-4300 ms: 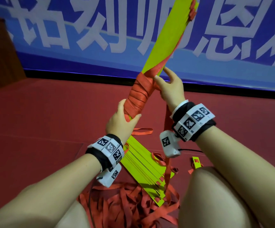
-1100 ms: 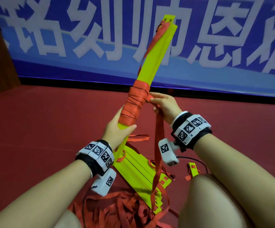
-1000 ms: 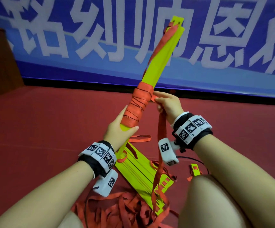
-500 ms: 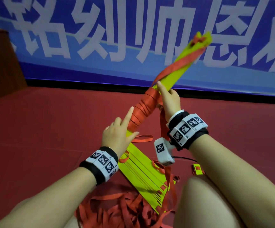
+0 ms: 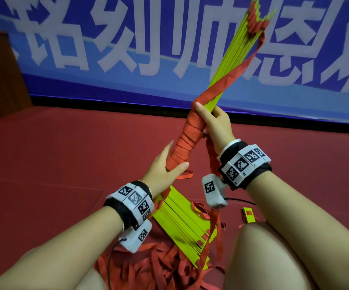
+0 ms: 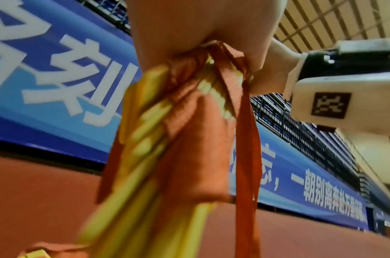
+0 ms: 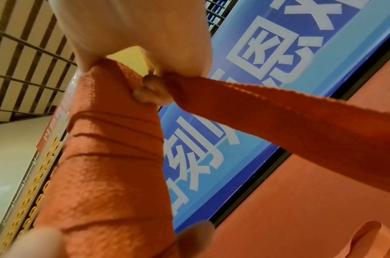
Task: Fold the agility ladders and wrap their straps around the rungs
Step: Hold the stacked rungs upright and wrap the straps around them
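Observation:
I hold a bundle of yellow-green ladder rungs [image 5: 235, 53] up at a slant. An orange strap is wound round its middle as a thick wrap [image 5: 187, 141] [image 7: 114, 165]. My left hand [image 5: 163, 168] holds the lower end of the wrap between thumb and fingers. My right hand [image 5: 211, 120] grips the top of the wrap and pinches the loose strap [image 7: 289, 113] against it. That strap [image 5: 212, 164] hangs down to a tangled pile [image 5: 148, 266]. Another stretch of strap runs up to the rungs' top ends [image 5: 255, 19]. Below my left wrist, yellow rungs [image 5: 182, 225] fan out over the floor.
I sit on a red floor mat [image 5: 64, 155] with my bare knees [image 5: 284, 248] at the bottom. A blue banner with white characters [image 5: 127, 49] lines the wall ahead. A brown wooden object [image 5: 0, 76] stands far left. A small yellow piece [image 5: 248, 214] lies by my right knee.
Half a second ago my left hand's fingers were lifted off the bundle; now it holds the wrap again. The bundle has turned edge-on. My right hand stays at the wrap's top.

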`<state>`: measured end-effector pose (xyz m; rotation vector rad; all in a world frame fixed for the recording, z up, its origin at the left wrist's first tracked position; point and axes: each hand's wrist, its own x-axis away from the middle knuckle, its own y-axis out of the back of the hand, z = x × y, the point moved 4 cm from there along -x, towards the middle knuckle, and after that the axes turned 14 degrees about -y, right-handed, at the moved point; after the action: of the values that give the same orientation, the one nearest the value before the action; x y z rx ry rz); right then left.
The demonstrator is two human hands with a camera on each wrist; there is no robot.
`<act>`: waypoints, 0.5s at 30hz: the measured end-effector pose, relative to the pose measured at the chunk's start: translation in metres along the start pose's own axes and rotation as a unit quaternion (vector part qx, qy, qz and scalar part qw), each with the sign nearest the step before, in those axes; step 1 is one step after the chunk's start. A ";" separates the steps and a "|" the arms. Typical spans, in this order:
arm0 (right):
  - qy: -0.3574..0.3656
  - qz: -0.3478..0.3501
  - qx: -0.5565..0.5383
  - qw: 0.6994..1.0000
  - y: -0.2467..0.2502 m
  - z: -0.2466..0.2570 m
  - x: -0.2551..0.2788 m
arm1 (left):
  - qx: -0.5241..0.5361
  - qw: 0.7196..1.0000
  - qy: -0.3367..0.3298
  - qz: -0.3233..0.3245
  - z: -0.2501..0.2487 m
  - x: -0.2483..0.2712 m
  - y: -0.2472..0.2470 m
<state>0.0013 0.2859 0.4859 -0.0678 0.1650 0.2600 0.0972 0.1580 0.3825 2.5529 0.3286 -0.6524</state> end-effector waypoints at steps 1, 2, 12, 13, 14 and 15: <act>-0.003 0.013 -0.010 1.000 -0.002 0.001 0.001 | 0.029 1.000 -0.005 -0.008 -0.001 0.000 -0.001; -0.008 0.029 -0.022 0.999 -0.004 0.001 0.002 | 0.048 0.999 -0.010 -0.011 -0.003 0.001 -0.002; -0.078 0.138 -0.035 0.987 -0.011 -0.010 0.000 | 0.097 0.994 -0.002 -0.052 0.001 0.005 0.004; -0.083 0.147 -0.033 0.985 -0.012 -0.013 0.000 | 0.090 0.995 -0.003 -0.051 0.003 0.005 0.004; -0.090 0.156 -0.031 0.983 -0.012 -0.016 0.000 | 0.080 0.996 -0.005 -0.048 0.004 0.005 0.004; -0.098 0.158 -0.025 0.982 -0.010 -0.019 -0.001 | 0.067 0.997 -0.008 -0.042 0.006 0.005 0.004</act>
<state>0.0000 0.2738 0.4681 -0.0658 -0.0293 0.5853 0.1007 0.1519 0.3772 2.6713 0.4013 -0.7488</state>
